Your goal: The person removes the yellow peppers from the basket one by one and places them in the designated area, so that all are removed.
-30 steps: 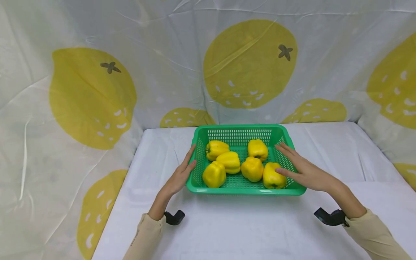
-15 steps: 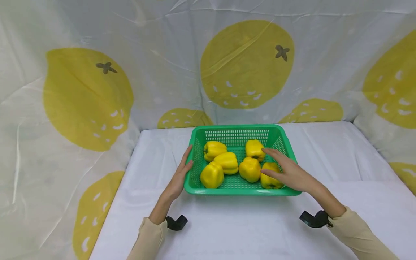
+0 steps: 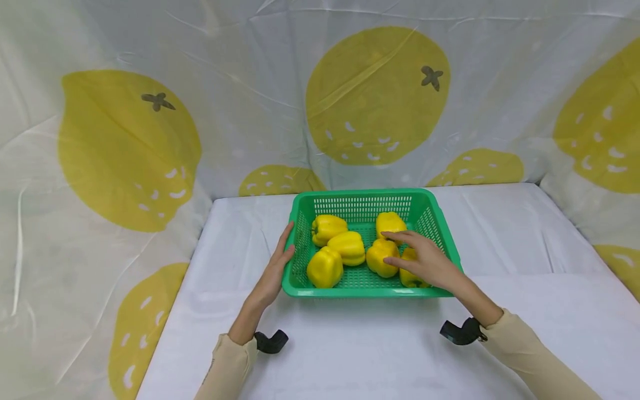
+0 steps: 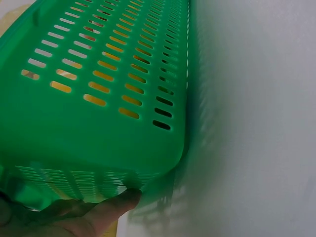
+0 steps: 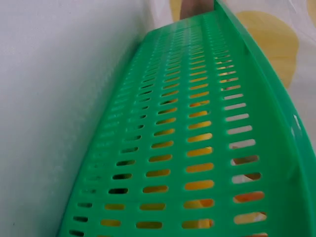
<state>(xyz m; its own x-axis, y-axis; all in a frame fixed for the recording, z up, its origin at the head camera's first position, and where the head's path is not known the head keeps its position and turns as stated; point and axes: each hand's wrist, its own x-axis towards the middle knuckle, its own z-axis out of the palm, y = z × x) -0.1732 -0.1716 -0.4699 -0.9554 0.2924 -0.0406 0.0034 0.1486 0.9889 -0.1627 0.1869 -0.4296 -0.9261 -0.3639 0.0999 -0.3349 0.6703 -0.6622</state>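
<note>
A green plastic basket with slotted walls holds several yellow bell peppers. My left hand rests against the basket's left side, its fingers straight along the outer wall. In the left wrist view, fingers touch the slotted wall near the bottom corner. My right hand reaches over the right part of the basket, thumb and fingers spread apart. Its fingertips overlap a middle bell pepper. It partly covers the front right bell pepper; another bell pepper lies just behind its fingers. The right wrist view shows only the basket's outer wall.
Three more bell peppers lie in the left half of the basket. The basket stands on a table with a white cloth. Behind it hangs a curtain printed with lemons. Each wrist wears a black camera mount.
My right hand has moved left, from the basket's right rim to over the right-hand peppers. The left hand stays at the basket's left side. The view has shifted slightly.
</note>
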